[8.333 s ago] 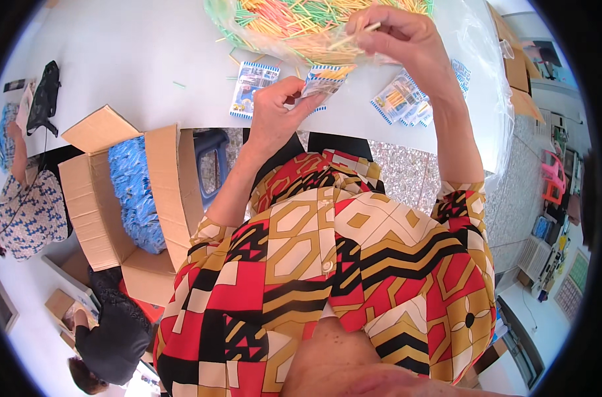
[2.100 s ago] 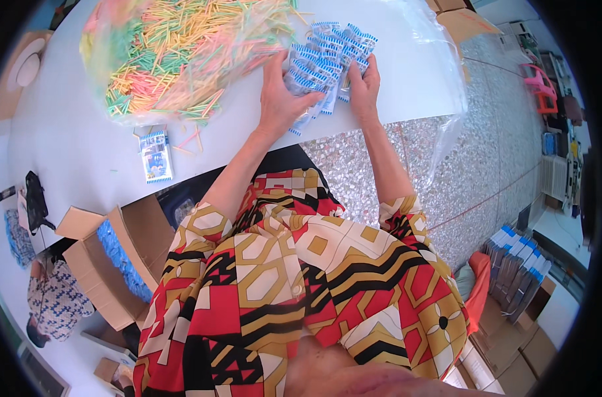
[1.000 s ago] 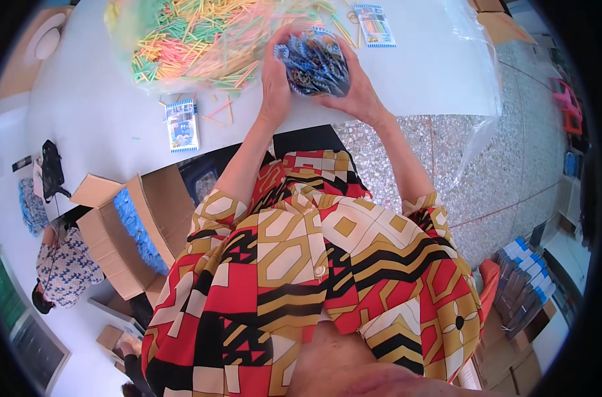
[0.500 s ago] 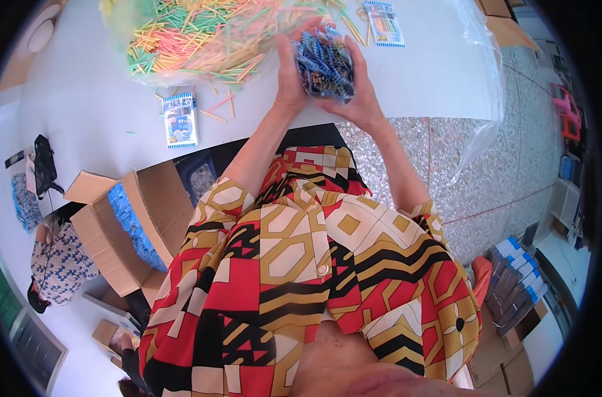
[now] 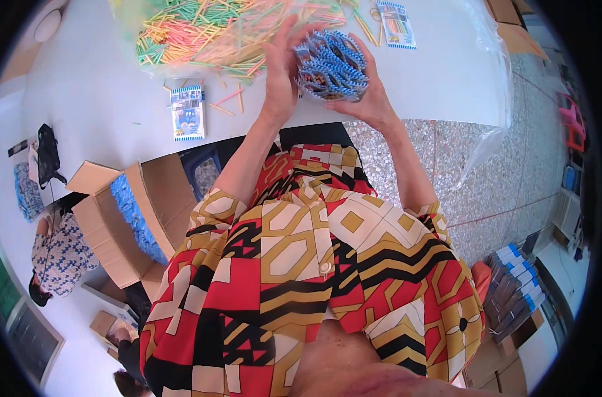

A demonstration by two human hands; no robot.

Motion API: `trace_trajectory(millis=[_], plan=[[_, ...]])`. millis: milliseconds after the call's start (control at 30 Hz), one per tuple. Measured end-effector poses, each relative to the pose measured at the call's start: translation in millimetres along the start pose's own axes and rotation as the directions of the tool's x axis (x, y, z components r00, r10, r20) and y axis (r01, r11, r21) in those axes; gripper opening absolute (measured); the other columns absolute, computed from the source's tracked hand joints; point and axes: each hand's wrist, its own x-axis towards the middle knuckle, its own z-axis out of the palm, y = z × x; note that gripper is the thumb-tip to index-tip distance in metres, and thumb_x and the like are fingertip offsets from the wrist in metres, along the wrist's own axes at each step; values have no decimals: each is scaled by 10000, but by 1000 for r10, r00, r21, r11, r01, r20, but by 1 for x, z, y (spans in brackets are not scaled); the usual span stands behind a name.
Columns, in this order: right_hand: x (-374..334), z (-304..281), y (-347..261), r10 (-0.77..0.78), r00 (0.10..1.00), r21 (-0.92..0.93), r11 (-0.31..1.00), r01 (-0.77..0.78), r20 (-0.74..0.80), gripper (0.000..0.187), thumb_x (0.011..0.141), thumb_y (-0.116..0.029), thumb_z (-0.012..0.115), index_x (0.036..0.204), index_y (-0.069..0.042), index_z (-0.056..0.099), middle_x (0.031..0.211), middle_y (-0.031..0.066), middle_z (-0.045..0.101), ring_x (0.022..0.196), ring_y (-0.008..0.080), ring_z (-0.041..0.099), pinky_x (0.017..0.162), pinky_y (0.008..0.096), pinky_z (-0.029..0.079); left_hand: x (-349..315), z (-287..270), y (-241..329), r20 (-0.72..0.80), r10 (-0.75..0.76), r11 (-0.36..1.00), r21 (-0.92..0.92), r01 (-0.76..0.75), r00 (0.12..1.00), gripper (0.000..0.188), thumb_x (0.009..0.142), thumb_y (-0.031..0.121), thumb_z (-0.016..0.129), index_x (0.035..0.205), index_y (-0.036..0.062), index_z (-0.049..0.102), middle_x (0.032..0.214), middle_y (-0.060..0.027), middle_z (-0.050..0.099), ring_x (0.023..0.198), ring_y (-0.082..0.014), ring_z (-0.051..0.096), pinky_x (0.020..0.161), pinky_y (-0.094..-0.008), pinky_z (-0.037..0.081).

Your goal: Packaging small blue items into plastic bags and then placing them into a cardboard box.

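Between my two hands, above the table's near edge, is a bundle of small blue-and-white packets (image 5: pixel 332 65) with zigzag-cut edges facing up. My left hand (image 5: pixel 282 83) cups the bundle's left side, its thumb stretched upward and its other fingers partly hidden behind the packets. My right hand (image 5: pixel 375 96) grips the right side, thumb along the near edge and fingers round the far right. A single flat blue-and-white packet (image 5: pixel 188 114) lies on the table left of my hands. Another packet (image 5: pixel 397 25), with coloured sticks showing, lies beyond my right hand.
A clear plastic bag (image 5: pixel 248 36) holds a heap of pastel sticks (image 5: pixel 172 43) on the white table (image 5: pixel 440 86). Loose sticks (image 5: pixel 229 102) lie near it. An open cardboard box (image 5: pixel 106 225) of blue packets stands lower left. Another person (image 5: pixel 63 255) is at the far left.
The bundle has tilted in my hands, so its blue zigzag edges now face up instead of the darker side. My left hand's thumb has lifted and straightened.
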Motion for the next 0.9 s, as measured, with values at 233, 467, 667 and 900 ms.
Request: trace_trajectory(millis=[233, 467, 667, 900], plan=[[-3, 9, 4, -102, 995, -70, 992, 101, -15, 1091, 567, -66, 840, 1432, -99, 176, 1344, 100, 405, 1222, 208, 430, 1038, 348, 363, -7, 4, -7, 92, -34, 983, 181, 17, 995, 829, 865, 705, 113, 1385, 92, 316, 1293, -54, 443, 1091, -163, 509, 938, -281, 408], [13, 6, 5, -111, 994, -136, 985, 108, -20, 978, 576, -163, 857, 1367, -62, 291, 1192, 115, 550, 1095, 192, 539, 953, 320, 429, -1, -27, -4, 204, 28, 994, 100, -49, 979, 840, 812, 624, 494, 1391, 56, 276, 1321, -102, 410, 1218, -197, 405, 1033, -319, 306], [14, 6, 13, 101, 991, -252, 960, -120, -89, 669, 585, -117, 848, 1163, -13, 528, 1065, 61, 614, 938, 163, 594, 838, 305, 476, 3, -41, -11, 303, 66, 756, 607, -246, 951, 1044, 544, 470, 829, 1361, 80, 309, 1236, -162, 518, 1145, -302, 510, 970, -376, 393], [11, 25, -21, 145, 989, -30, 989, -146, -32, 567, 651, -32, 727, 1180, 10, 525, 1095, 101, 587, 978, 191, 575, 865, 316, 457, -27, -42, 27, 242, 60, 695, 686, -215, 968, 1001, 522, 413, 829, 1314, 40, 345, 1152, -174, 549, 1070, -339, 536, 907, -375, 422]])
